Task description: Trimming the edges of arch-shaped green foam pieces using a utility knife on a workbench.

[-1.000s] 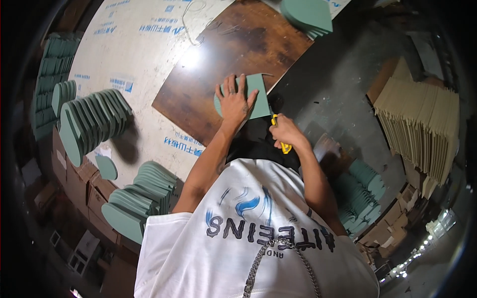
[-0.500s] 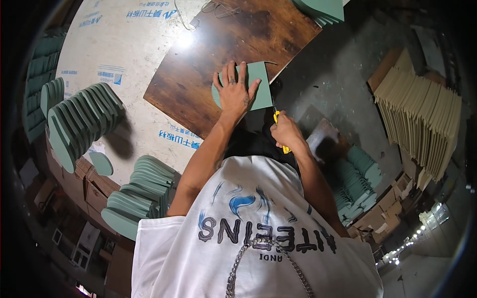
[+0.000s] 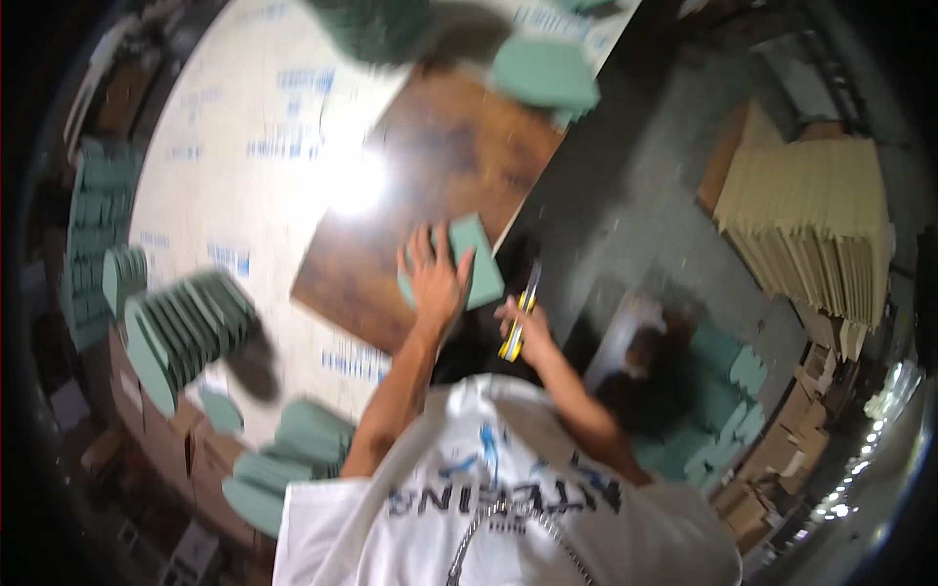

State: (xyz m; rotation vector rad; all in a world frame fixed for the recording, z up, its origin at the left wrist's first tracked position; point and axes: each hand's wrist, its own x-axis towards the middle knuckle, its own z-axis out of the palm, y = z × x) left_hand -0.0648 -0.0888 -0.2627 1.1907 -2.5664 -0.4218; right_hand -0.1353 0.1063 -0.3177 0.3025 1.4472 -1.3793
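My left hand (image 3: 435,281) lies flat with fingers spread on a pale green foam-like sheet (image 3: 482,269), rounded at its left end and straight-cut at its right. The sheet rests on a dark brown wood-grain board (image 3: 464,146), near the corner closest to me. Just right of the sheet, my right hand (image 3: 531,332) is closed around a yellow utility knife (image 3: 514,337). Its blade points away from me, apart from the sheet's right edge.
Curved green pieces stand in a row (image 3: 191,327) on the white table (image 3: 234,117), with another stack (image 3: 293,444) nearer me. More green pieces (image 3: 547,76) lie at the board's far end. Beige sheets (image 3: 801,225) are stacked at right, above green piles (image 3: 718,391) and cardboard boxes (image 3: 752,518).
The view has shifted, bringing more stacks at the far end into sight. The knife has come away from the sheet's right edge and turned. My left hand stays pressed on the sheet.
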